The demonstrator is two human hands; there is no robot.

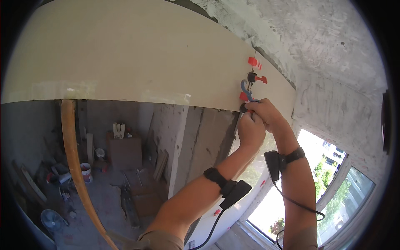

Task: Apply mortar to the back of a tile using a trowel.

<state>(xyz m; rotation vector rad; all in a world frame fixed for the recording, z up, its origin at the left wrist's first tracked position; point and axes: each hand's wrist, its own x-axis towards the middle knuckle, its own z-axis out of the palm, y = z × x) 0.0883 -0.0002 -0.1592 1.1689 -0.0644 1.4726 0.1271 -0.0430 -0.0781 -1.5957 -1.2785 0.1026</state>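
Observation:
Both my hands are raised to a vertical joint between large beige wall tiles (pixel 137 54). My left hand (pixel 252 131) is closed at the joint's lower end, its fingers pinching a black and red tile leveler (pixel 243 108), mostly hidden by the fingers. Just above it, my right hand (pixel 267 113) is closed around the lower end of blue-handled pliers (pixel 245 87); its grip is partly hidden. Higher on the joint sits another tile leveler (pixel 252 77), black with a red handle. Red wedge-like pieces (pixel 253 61) show above it and behind the pliers.
A curved wooden strip (pixel 73 146) stands against the tile's lower edge at left. Below lies a room with a fan (pixel 52 219), a bucket (pixel 86 172), a brown box (pixel 126 153) and boards. A window (pixel 329 183) opens at lower right, under the rough plaster ceiling (pixel 333 37).

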